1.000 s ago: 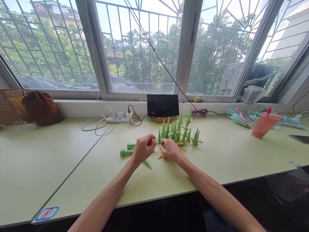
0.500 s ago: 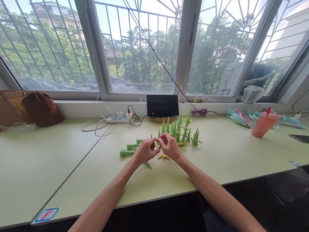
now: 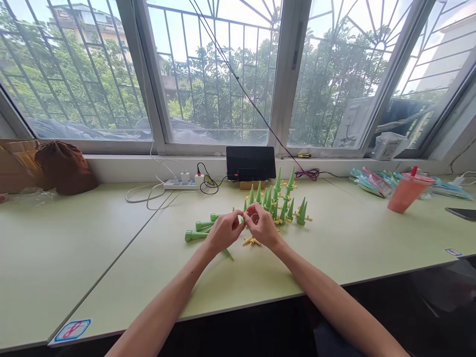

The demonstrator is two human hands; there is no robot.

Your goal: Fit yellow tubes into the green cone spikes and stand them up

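My left hand [image 3: 226, 231] and my right hand [image 3: 261, 225] meet at their fingertips above the table, both closed in a pinch. A trace of green and yellow shows between the fingers; the fingers hide most of whatever they hold. Green plastic watering spikes [image 3: 277, 186] stand point up in a group behind my right hand, with small yellow valves sticking out of their sides. Several more green spikes [image 3: 196, 235] lie on their sides left of my left hand. A green tip [image 3: 228, 255] shows below that hand. Loose yellow valves [image 3: 252, 241] lie below my fingertips.
Behind the spikes a black tablet [image 3: 250, 162] leans near the window ledge. A power strip [image 3: 182, 184] with cables lies left of it. To the right are a red drink cup [image 3: 408, 193] and plastic packets [image 3: 366, 182]. A brown drawstring bag [image 3: 66, 168] sits far left.
My fingertips have shifted slightly left and closer together, and the right fingers have changed their bend a little. The spikes and valves on the table stay as they were.
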